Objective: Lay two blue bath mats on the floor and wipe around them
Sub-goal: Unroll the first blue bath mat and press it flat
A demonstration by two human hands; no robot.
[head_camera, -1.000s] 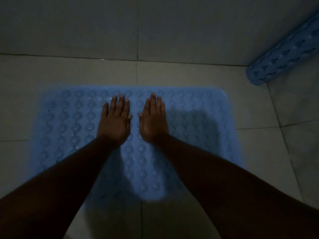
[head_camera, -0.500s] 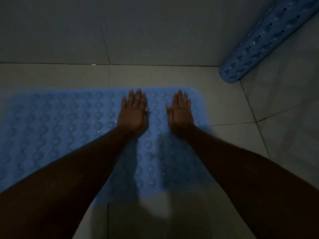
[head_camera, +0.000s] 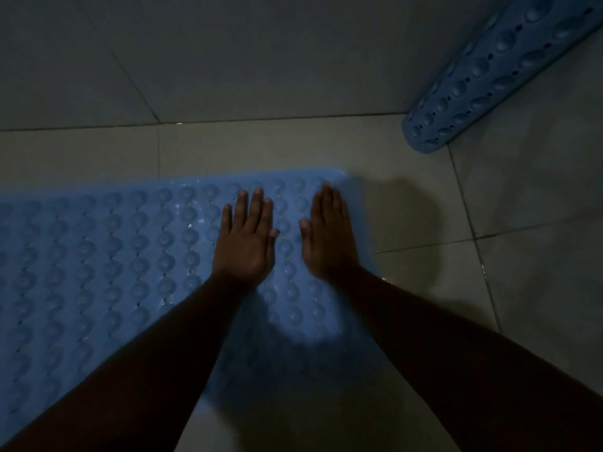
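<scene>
A blue bath mat [head_camera: 107, 252] with rows of round bumps lies flat on the tiled floor and runs off the left edge of the head view. My left hand [head_camera: 246, 239] rests palm down on the mat near its right end, fingers spread. My right hand [head_camera: 328, 234] presses flat beside it, close to the mat's far right corner. Neither hand holds anything. A second blue mat [head_camera: 499, 70], rolled into a tube, leans in the far right corner against the wall.
Pale floor tiles [head_camera: 424, 210] with dark grout lines surround the mat. A tiled wall [head_camera: 244, 53] rises just beyond the mat's far edge. The room is dim, and my arms cast shadows over the near part of the mat.
Both hands have slid to the right along the mat, from its middle to its right end. The view has followed, so the rolled mat appears larger and closer.
</scene>
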